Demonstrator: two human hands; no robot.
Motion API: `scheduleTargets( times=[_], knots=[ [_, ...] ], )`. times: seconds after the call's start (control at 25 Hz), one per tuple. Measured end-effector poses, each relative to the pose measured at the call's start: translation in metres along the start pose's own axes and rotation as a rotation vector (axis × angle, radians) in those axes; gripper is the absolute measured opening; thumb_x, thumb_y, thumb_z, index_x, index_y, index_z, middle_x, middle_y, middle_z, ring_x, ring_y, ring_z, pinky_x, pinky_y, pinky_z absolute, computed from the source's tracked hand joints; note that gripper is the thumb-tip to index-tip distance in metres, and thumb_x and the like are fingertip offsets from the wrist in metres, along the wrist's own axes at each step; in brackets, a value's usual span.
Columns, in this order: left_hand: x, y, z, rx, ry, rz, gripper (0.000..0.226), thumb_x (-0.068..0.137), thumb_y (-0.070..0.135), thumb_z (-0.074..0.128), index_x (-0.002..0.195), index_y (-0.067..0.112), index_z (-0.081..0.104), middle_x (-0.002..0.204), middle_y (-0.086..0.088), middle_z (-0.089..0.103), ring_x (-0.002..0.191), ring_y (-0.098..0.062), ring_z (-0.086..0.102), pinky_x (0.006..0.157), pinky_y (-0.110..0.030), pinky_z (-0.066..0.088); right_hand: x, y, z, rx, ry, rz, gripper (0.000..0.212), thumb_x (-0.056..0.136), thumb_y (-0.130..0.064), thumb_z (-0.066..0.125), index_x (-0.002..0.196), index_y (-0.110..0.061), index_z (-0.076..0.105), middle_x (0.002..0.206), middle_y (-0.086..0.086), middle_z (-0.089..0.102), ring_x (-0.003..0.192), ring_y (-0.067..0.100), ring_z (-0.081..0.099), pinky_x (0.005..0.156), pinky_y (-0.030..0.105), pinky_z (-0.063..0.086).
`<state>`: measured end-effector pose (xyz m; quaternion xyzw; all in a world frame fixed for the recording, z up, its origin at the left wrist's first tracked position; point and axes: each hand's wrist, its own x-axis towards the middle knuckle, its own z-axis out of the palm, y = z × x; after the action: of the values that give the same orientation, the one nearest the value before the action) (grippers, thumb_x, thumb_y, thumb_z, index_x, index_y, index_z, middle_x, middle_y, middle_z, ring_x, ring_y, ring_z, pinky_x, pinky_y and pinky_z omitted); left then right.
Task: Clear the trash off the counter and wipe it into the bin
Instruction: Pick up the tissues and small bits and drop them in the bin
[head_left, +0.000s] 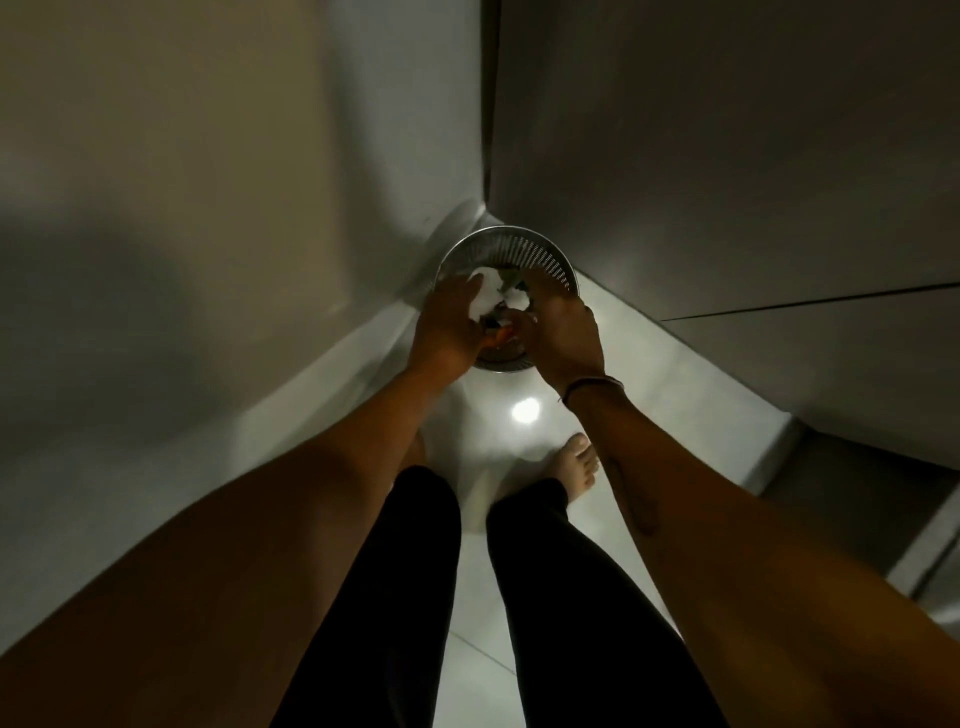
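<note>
A round perforated metal bin (540, 254) stands on the floor in a corner, straight below me. Over its mouth my left hand (447, 327) and my right hand (561, 332) are held close together. Crumpled white paper trash (496, 299) sits between them, and my left fingers curl around its left side. Small dark and orange scraps (496, 332) show under the paper, between the two palms. My right hand's fingers bend toward the paper, and whether they grip it is hidden. The counter is out of view.
A pale wall (208, 208) rises on the left and grey cabinet doors (727, 156) on the right, meeting behind the bin. The glossy white tile floor (524, 415) reflects a lamp. My legs in black trousers and a bare foot (574, 462) stand just before the bin.
</note>
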<state>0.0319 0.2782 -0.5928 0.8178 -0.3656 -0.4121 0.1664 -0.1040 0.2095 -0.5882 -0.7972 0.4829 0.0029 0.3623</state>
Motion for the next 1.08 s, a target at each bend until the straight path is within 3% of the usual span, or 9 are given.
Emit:
scheduleTargets(
  times=[0.12,0.28,0.4,0.52,0.64,0.76,0.84,0.96,1.08],
  knots=[
    [-0.022,-0.002,-0.014,-0.062,0.018,0.022,0.052,0.106,0.009,0.051,0.156,0.017,0.044,0.157,-0.012,0.051,0.144,-0.030,0.049,0.114,-0.014,0.033,-0.018,-0.004,-0.009,-0.037,-0.002,0.045,0.061,0.103,-0.030,0.060,0.159,-0.017,0.038,0.159,0.011,0.049,0.136,0.035,0.058,0.106,0.050,0.057],
    [-0.093,0.030,-0.053,0.015,0.000,0.038,0.067,0.101,0.008,0.058,0.162,0.020,0.032,0.170,-0.009,0.033,0.158,-0.027,0.027,0.127,-0.042,0.032,-0.079,-0.045,-0.064,-0.060,0.057,0.095,0.066,0.102,-0.021,0.061,0.162,-0.018,0.035,0.167,0.007,0.041,0.152,0.028,0.043,0.116,0.043,0.050],
    [-0.139,0.056,-0.068,0.055,0.013,0.056,0.068,0.103,0.013,0.057,0.163,0.017,0.027,0.174,-0.004,0.021,0.162,-0.022,0.014,0.127,-0.046,0.032,-0.120,-0.086,-0.106,0.003,0.123,0.071,0.062,0.101,-0.014,0.064,0.159,-0.012,0.041,0.165,0.009,0.044,0.154,0.024,0.039,0.122,0.043,0.045],
    [-0.184,0.154,-0.125,0.005,0.190,0.315,0.070,0.100,0.010,0.063,0.162,0.014,0.030,0.174,-0.006,0.022,0.162,-0.025,0.015,0.124,-0.050,0.038,-0.149,-0.154,-0.212,0.075,0.403,-0.096,0.060,0.100,-0.018,0.069,0.156,-0.016,0.046,0.164,0.003,0.043,0.157,0.018,0.035,0.127,0.038,0.038],
    [-0.215,0.250,-0.186,-0.071,0.451,0.628,0.062,0.102,0.009,0.059,0.160,0.009,0.036,0.172,-0.010,0.028,0.161,-0.028,0.022,0.128,-0.043,0.031,-0.168,-0.204,-0.319,0.133,0.812,-0.310,0.053,0.100,-0.010,0.068,0.150,-0.014,0.053,0.157,0.003,0.055,0.150,0.020,0.048,0.122,0.035,0.042],
    [-0.227,0.343,-0.242,-0.094,0.569,0.874,0.059,0.104,0.012,0.057,0.159,0.007,0.037,0.171,-0.012,0.029,0.160,-0.030,0.024,0.129,-0.038,0.027,-0.177,-0.229,-0.412,0.100,1.027,-0.398,0.041,0.100,-0.008,0.066,0.141,-0.005,0.061,0.146,0.006,0.064,0.140,0.022,0.058,0.117,0.037,0.046],
    [-0.219,0.397,-0.264,0.000,0.525,0.962,0.054,0.103,0.008,0.059,0.156,0.006,0.044,0.167,-0.015,0.036,0.158,-0.030,0.029,0.128,-0.039,0.031,-0.171,-0.224,-0.457,-0.009,1.028,-0.337,0.037,0.101,-0.008,0.065,0.138,-0.004,0.064,0.141,0.009,0.066,0.135,0.022,0.060,0.115,0.032,0.046],
    [-0.190,0.446,-0.279,0.259,0.432,0.932,0.050,0.097,0.006,0.066,0.146,0.010,0.058,0.155,-0.012,0.054,0.146,-0.032,0.047,0.116,-0.044,0.047,-0.154,-0.202,-0.493,-0.143,0.817,-0.112,0.042,0.099,-0.012,0.068,0.140,-0.014,0.064,0.143,0.007,0.064,0.131,0.024,0.059,0.110,0.032,0.049],
    [-0.163,0.454,-0.286,0.369,0.353,0.926,0.043,0.093,0.006,0.071,0.135,0.015,0.068,0.141,-0.006,0.064,0.131,-0.029,0.055,0.101,-0.041,0.055,-0.142,-0.181,-0.506,-0.227,0.627,0.020,0.055,0.093,-0.011,0.075,0.145,-0.021,0.060,0.151,0.006,0.058,0.138,0.027,0.053,0.106,0.039,0.052]
  ],
)
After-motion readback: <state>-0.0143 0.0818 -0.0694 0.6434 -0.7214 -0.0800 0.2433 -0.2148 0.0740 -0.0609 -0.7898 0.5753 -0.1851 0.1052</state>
